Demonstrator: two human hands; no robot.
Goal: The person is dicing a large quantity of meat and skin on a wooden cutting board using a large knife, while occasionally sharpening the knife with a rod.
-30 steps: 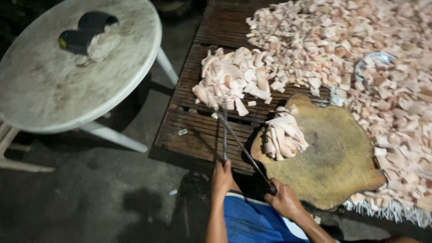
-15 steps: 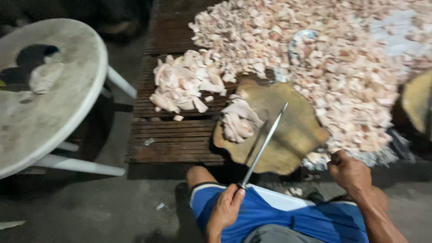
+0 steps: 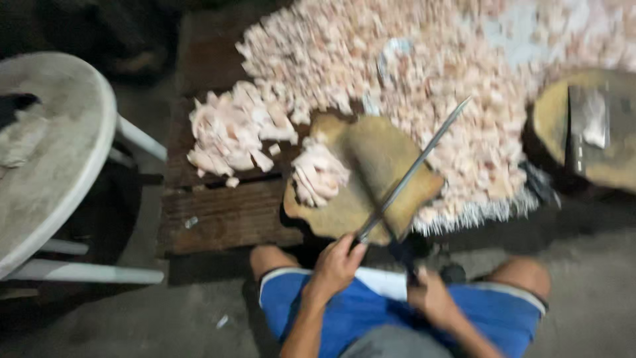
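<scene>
**Knife slants up and right from my left hand**

My left hand [image 3: 336, 265] is clenched on the handle of the knife [image 3: 412, 171]. Its blade runs up and to the right, across the wooden block [image 3: 371, 159] and out over the spread of cut pieces [image 3: 430, 59]. A small heap [image 3: 317, 171] lies on the block just left of the blade. My right hand [image 3: 432, 296] rests low by my knee; whether it grips anything I cannot tell, given the blur.

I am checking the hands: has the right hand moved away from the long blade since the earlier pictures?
Yes. The right hand has left the long blade and dropped toward the lap, below the wooden chopping block; the left hand alone holds it.
</scene>
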